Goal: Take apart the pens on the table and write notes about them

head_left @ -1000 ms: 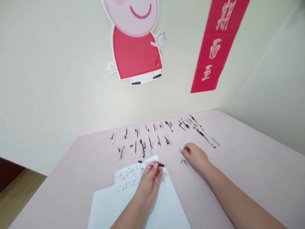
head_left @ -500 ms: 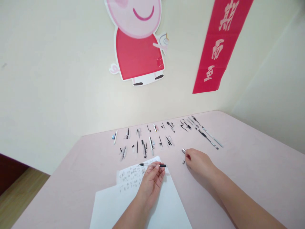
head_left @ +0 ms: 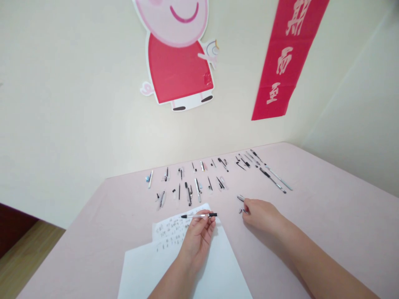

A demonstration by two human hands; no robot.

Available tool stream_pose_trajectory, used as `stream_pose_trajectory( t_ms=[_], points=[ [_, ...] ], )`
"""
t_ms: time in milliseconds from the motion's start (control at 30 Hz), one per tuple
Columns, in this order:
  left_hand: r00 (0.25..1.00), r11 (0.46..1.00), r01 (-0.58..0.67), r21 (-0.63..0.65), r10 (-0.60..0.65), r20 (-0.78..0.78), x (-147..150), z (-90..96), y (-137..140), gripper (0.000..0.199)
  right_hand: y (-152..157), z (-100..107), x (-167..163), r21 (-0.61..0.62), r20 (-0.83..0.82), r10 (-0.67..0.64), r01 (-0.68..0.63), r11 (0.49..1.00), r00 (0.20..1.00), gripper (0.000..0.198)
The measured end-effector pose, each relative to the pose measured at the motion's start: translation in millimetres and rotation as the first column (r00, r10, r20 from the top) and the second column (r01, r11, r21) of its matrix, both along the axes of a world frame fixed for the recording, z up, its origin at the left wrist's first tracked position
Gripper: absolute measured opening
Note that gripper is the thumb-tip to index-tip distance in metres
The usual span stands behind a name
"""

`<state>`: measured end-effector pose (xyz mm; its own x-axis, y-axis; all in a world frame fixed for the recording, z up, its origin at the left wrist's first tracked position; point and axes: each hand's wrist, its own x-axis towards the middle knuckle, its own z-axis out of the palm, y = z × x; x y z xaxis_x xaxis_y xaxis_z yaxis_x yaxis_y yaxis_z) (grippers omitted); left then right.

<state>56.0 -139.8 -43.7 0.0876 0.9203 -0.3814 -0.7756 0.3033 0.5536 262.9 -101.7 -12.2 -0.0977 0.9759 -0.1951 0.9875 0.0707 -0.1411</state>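
Observation:
My left hand (head_left: 198, 238) is closed around a slim clear-barrelled pen (head_left: 191, 216), held level above the papers. The pen has a black tip end on the left and a black end on the right. To the right, my right hand (head_left: 261, 214) rests low on the table with curled fingers; its fingertips are hidden, so I cannot tell what they pinch. A grey pen part (head_left: 240, 198) lies just beyond the fingers, and a small piece (head_left: 240, 211) is close beside them.
A handwritten sheet (head_left: 166, 229) and a blank white sheet (head_left: 146, 274) lie under my left hand. Behind them, rows of taken-apart pens (head_left: 188, 194) spread over the pink tabletop (head_left: 102, 232). Whole pens (head_left: 272, 180) lie back right, before the wall.
My right hand has lowered slightly towards the small piece, and the grey pen part now lies free of the fingers. My left hand keeps the pen almost still.

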Motion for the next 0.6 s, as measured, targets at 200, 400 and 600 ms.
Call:
stream_pose_trajectory(
  t_ms=[200,400,600],
  points=[
    [1.0,1.0,-0.006,-0.018,0.006,-0.007,0.9,2.0,2.0,0.011,-2.2,5.5,-5.5,-0.012,0.07,0.021,-0.021,1.0,0.997,0.025],
    [1.0,1.0,-0.01,-0.016,0.01,-0.003,1.5,6.9,-0.2,0.011,-2.1,8.1,-6.0,-0.022,0.085,0.014,-0.012,1.0,0.996,0.026],
    [0.999,0.998,-0.045,-0.036,0.044,-0.023,0.3,7.8,0.9,0.012,-0.9,12.8,-0.6,0.025,-0.013,-0.047,0.047,0.999,0.999,0.021]
  ],
)
